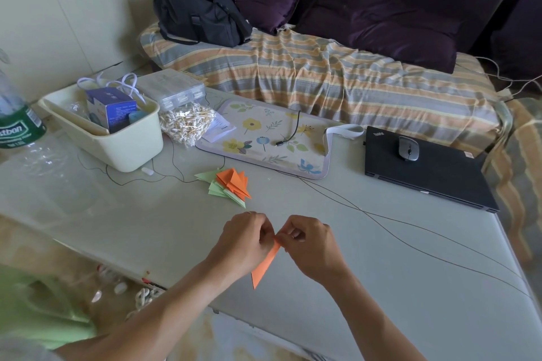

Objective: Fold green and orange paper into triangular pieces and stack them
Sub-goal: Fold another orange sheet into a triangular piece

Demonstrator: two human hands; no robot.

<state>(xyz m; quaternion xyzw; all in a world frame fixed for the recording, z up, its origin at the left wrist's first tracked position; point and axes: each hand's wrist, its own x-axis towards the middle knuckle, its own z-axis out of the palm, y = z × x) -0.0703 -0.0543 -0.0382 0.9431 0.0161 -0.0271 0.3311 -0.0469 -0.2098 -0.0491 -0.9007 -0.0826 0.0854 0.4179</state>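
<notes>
Both hands, left hand (245, 239) and right hand (308, 243), pinch the top of an orange paper piece (265, 265), probably finishing its fold; next it goes onto the pile of triangles (230, 184).

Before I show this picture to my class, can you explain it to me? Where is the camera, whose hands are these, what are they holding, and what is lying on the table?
There is no machine here. The one picture comes from a camera worn on a person's head, looking down at their own two bare hands. The left hand and right hand pinch the top of an orange paper piece, folded to a long point that hangs down. Further back on the table lies a pile of folded green and orange triangles. Around it are a cream tub, a bag of cotton swabs, a flowered mat and a closed black laptop with a mouse on top.
</notes>
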